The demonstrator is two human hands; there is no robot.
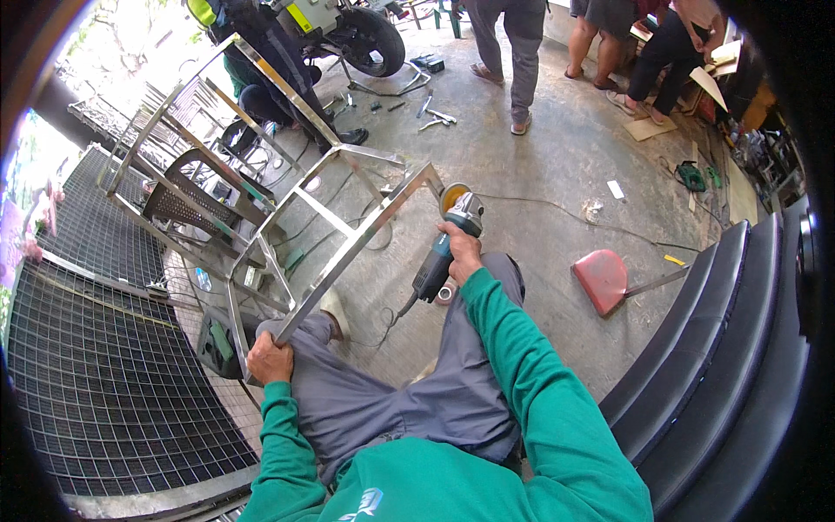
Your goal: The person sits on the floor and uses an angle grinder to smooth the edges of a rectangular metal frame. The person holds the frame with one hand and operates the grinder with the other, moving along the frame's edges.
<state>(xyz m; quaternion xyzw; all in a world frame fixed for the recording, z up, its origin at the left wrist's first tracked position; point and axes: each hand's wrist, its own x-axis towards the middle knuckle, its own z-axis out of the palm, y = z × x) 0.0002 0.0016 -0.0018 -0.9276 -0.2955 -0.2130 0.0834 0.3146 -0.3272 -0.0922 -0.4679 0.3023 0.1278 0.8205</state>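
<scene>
I see one angle grinder (445,244) in my right hand (461,250), fingers wrapped around its dark teal body; its yellowish disc sits right at the upper corner of the steel frame (348,248), though I cannot tell whether disc and metal actually touch. The grinder's cord drops toward my knee and I lose it against the trousers. My left hand (270,358) is clamped around the frame's lower end, which rests on my left thigh; the fingertips are hidden behind the bar. The frame is a single welded piece of shiny square tube, tilted away from me over the concrete floor (557,174); its far legs blur into a brown slatted chair (196,196) behind it. Left of me lie two wire mesh panels (104,365), cut off by the rim. One red dustpan (602,280) lies to my right, near a black ribbed seat (722,348) whose far end is out of view. Three people stand at the top edge, visible only from the waist down, with loose hand tools (430,109) scattered near a motorcycle wheel (374,39).
</scene>
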